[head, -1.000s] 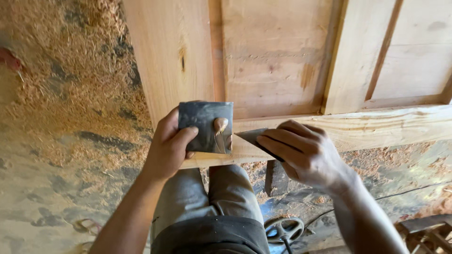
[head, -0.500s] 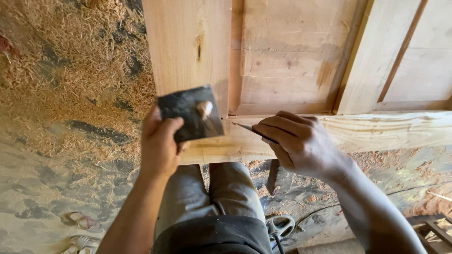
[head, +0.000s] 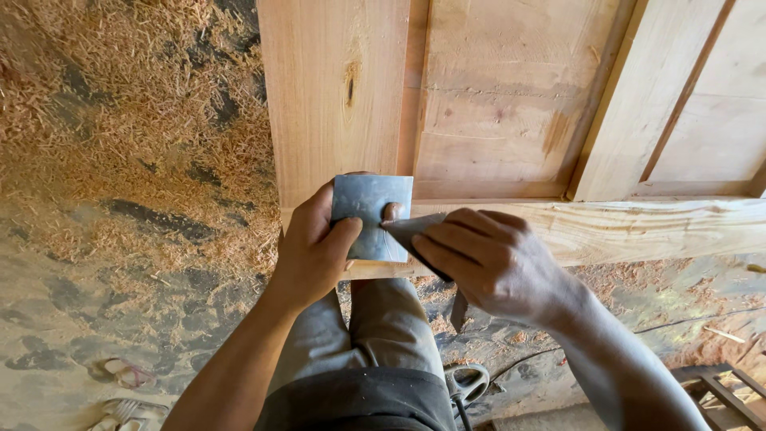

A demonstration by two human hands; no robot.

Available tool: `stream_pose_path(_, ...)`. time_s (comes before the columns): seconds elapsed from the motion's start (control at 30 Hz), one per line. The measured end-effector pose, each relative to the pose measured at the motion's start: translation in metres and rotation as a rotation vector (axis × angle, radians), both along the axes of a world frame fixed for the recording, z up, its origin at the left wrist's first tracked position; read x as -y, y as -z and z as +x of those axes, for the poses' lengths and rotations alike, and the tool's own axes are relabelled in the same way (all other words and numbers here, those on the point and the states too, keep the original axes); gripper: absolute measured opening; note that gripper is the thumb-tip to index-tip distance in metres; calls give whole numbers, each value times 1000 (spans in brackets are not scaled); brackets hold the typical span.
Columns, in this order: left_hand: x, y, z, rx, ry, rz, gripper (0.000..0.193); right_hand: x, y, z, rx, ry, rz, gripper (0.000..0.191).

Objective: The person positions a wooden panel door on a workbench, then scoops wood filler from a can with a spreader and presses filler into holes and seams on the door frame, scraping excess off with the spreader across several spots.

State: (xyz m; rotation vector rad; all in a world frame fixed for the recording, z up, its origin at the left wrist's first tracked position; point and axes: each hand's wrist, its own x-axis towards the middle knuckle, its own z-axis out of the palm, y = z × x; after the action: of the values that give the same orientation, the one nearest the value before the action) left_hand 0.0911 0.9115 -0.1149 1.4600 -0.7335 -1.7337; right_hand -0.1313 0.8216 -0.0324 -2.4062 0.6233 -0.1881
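My left hand (head: 315, 251) pinches a flat square metal scraper plate (head: 369, 214), bluish grey, against the near edge of a pale wooden door panel (head: 495, 120). Its thumb lies across the plate's lower left. My right hand (head: 487, 259) grips a dark narrow tool (head: 408, 229) whose tip touches the plate's right side beside a small lump of filler. The tool's handle end pokes out below the fist. Both hands sit over the panel's bottom rail (head: 638, 227).
Wood shavings (head: 136, 120) cover the dirt floor on the left. My grey-trousered legs (head: 375, 343) stand below the panel. A power tool with a cable (head: 467, 387) lies by my feet, sandals (head: 120, 375) at lower left, a wooden frame (head: 718, 391) at lower right.
The plate has been turned flatter toward the camera and sits higher in my left hand. My right hand has brought the dark tool's tip onto the plate.
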Motion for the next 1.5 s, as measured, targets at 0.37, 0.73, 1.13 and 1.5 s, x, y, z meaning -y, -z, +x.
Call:
stream_pose_path(0.37, -4, 15, 30, -251, -610, -26, 29, 1, 51, -36, -51, 44, -44, 22)
stream_pose_path(0.73, -29, 22, 21, -185, -599, 150, 28, -23, 82, -19, -210, 60, -143, 20)
stream_pose_path(1.13, -32, 26, 22, -206, -596, 162, 28, -20, 90, -16, -212, -108, -107, 20)
stream_pose_path(1.5, -36, 37, 32, -255, -597, 163, 32, 18, 92, -23, -192, -170, 239, 14)
